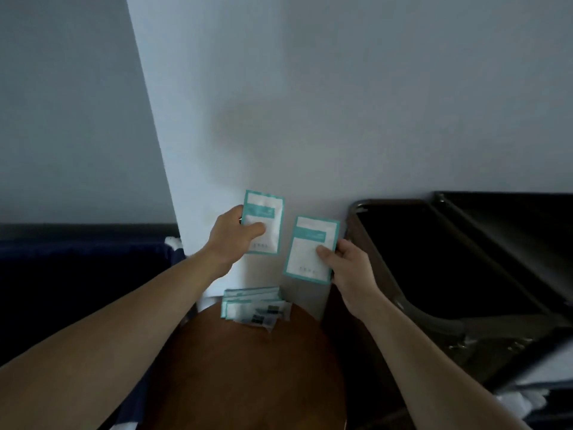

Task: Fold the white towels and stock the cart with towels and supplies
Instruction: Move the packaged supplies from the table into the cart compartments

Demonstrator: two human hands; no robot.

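Supplies step, judged: sachets picked, not yet stocked.

- Left sachet (263, 221), white with a teal border, is held upright in the air, well left of the cart (356, 207). It is pinched by the left hand (231, 235), with the thumb laid across the front face and the fingers (238, 211) curled behind the left edge.
- Right sachet (311, 249), same type, is held slightly lower and just beside the cart's near corner. It is pinched at its right edge by the right hand (348, 268), thumb in front, remaining fingers behind. The two sachets are apart, not touching.
- A stack of sachets (254, 308) lies left of the cart, below both hands. It is loosely fanned at the far edge of the round brown tabletop (242, 377).
- The cart's top tray reads as dark, and its contents cannot be told. A little white fabric (521, 401) shows at the cart's lower level; too little is seen to call it towels.

Risks, judged:
1. Each sachet is held by an edge pinch only, so a quick swing toward the cart could let one twist free and drop between tabletop and cart.
2. The fanned stack could be swept off the far edge if a forearm is lowered across it.
3. Placement may be misjudged in the dim tray.
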